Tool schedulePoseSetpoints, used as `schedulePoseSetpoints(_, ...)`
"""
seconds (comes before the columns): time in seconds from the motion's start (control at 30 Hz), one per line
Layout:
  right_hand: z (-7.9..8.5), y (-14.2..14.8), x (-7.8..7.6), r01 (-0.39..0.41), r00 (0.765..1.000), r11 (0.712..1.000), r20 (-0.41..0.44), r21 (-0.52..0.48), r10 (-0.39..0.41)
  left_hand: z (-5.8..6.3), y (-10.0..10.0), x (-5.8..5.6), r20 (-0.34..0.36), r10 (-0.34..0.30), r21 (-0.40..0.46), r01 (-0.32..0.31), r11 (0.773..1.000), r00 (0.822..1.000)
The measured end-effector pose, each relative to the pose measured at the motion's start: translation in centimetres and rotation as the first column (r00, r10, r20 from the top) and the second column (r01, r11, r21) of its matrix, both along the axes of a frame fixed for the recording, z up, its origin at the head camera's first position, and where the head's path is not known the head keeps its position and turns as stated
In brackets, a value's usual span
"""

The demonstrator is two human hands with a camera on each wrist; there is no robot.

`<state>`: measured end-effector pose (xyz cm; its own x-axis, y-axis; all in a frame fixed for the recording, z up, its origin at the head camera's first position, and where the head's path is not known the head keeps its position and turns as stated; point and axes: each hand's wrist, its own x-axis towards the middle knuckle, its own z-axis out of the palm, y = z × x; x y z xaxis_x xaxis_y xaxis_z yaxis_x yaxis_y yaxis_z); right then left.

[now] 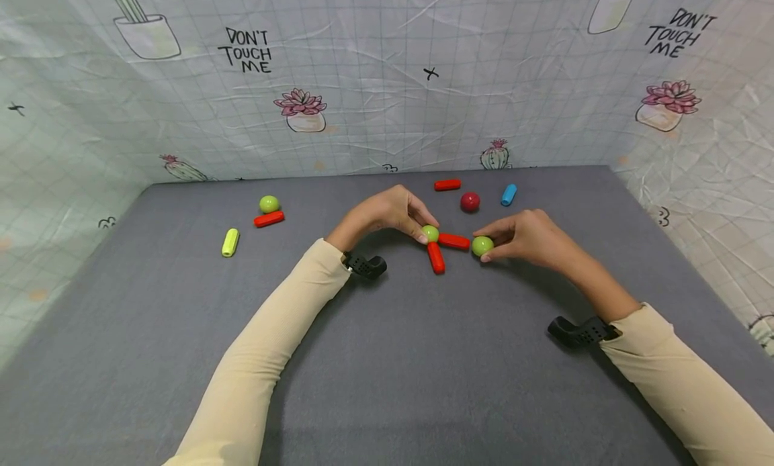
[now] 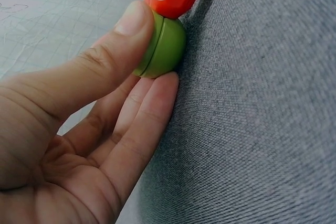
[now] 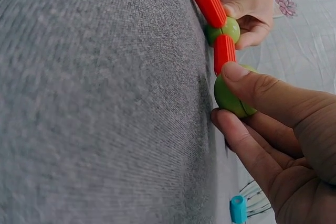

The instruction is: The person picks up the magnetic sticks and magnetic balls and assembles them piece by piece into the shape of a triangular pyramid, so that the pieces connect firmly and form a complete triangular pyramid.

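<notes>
Your left hand (image 1: 396, 209) pinches the left green ball (image 1: 430, 234), where the crosswise red rod (image 1: 453, 242) and the lower red rod (image 1: 436, 258) meet, apparently to steady that joint. Your right hand (image 1: 535, 238) pinches the right green ball (image 1: 482, 246) at the crosswise red rod's other end, seemingly for alignment.

From here I count, on the grey cloth-covered table (image 1: 375, 379): three glossy green balls (image 1: 482, 246), one glossy red ball (image 1: 469, 201) near the far edge, four red plastic rods (image 1: 453, 242), one blue plastic rod (image 1: 508, 195), one yellow-green plastic rod (image 1: 230, 242) toward the far left corner.
</notes>
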<state>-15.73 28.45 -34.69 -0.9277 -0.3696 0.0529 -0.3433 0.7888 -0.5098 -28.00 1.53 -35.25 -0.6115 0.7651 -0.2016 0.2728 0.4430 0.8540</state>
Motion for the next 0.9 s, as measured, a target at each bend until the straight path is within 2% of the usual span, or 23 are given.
schedulePoseSetpoints(0.9,-0.36,-0.38,-0.2,0.013,1.0,1.0,0.001,-0.025,-0.013,0.02,0.05,-0.04,0.038,0.023,-0.011,-0.022,1.0,0.999)
